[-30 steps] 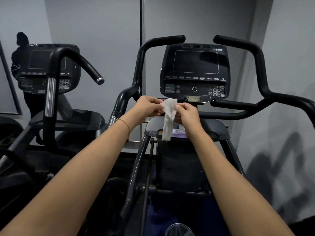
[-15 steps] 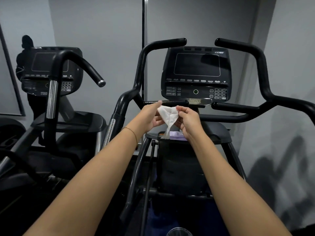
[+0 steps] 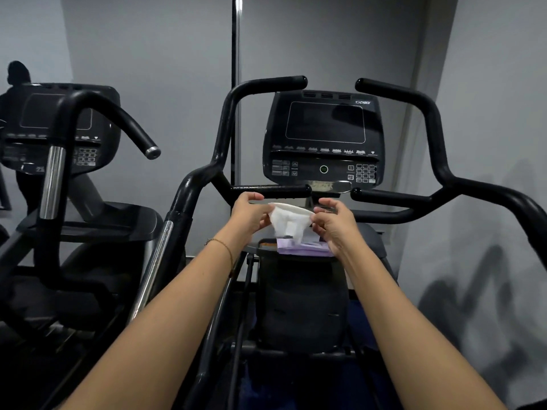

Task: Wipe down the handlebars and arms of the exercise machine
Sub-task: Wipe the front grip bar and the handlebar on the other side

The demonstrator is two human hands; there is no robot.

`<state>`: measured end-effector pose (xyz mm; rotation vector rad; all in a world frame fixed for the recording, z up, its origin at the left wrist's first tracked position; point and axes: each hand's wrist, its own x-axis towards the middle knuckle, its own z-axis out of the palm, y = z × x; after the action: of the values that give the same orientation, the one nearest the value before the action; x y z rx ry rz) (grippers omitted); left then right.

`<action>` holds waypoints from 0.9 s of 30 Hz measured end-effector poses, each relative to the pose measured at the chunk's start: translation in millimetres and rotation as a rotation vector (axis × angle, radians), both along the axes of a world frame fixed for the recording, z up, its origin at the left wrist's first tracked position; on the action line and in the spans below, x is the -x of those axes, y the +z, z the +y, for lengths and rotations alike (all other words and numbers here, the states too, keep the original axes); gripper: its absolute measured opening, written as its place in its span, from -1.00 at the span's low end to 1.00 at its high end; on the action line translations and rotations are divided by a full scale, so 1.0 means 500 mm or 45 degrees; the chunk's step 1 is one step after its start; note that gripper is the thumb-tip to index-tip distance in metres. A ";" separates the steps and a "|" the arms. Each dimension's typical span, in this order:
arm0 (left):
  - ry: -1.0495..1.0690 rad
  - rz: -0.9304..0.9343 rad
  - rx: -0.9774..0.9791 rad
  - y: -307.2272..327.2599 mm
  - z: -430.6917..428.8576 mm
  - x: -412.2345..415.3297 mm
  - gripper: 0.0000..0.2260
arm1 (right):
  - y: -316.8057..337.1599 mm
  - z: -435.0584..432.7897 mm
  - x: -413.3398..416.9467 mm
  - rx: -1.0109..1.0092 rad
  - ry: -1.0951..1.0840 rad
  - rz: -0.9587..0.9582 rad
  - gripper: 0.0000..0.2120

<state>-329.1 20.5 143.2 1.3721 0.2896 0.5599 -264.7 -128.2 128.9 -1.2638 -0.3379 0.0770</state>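
Note:
A black exercise machine stands in front of me with a left handlebar [image 3: 228, 125] and a right handlebar [image 3: 435, 128] curving up around the console [image 3: 324, 137]. Two short inner grips [image 3: 270, 191] lie just below the console. A white wet wipe [image 3: 288, 221] is stretched between my hands, just under those grips. My left hand [image 3: 250, 216] pinches its left edge and my right hand [image 3: 334, 223] pinches its right edge. Below the wipe, a purple wipe packet [image 3: 305, 250] lies on the machine's tray.
A second black exercise machine [image 3: 71, 137] stands to the left, with a chrome section on its arm [image 3: 52, 182]. A dark figure [image 3: 17, 84] shows at the far left. Grey walls close in behind and on the right.
The wipe hung folded between my hands a second ago. My hands have moved apart and spread it open sideways. The view has tilted down slightly.

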 end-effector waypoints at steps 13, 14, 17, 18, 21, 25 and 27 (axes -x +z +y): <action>-0.073 0.148 -0.640 0.014 0.079 -0.103 -0.72 | 0.015 0.059 -0.121 0.889 0.105 -0.690 -0.88; -0.063 0.171 -0.675 0.013 0.086 -0.109 -0.78 | 0.015 0.061 -0.131 0.846 0.085 -0.667 -0.95; -0.113 0.219 -0.668 0.014 0.096 -0.129 -0.89 | 0.012 0.064 -0.162 0.430 0.217 -0.355 -0.91; -0.155 0.211 -0.606 0.015 0.093 -0.136 -0.92 | 0.009 0.065 -0.166 0.276 0.349 -0.225 -0.91; -0.184 0.189 -0.523 0.024 0.080 -0.163 -0.95 | 0.000 0.082 -0.177 0.080 0.506 -0.039 -0.87; 0.377 0.478 -1.596 0.085 0.100 -0.178 -0.84 | 0.033 0.099 -0.210 0.103 -0.129 -0.186 -0.77; 0.718 0.633 -2.085 0.139 0.112 -0.155 -0.77 | 0.061 0.097 -0.218 0.340 -0.527 -0.618 -0.69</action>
<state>-251.7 76.4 212.5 3.0792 0.6990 0.9800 -155.5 -79.9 159.3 -1.5903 -0.4850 -0.5624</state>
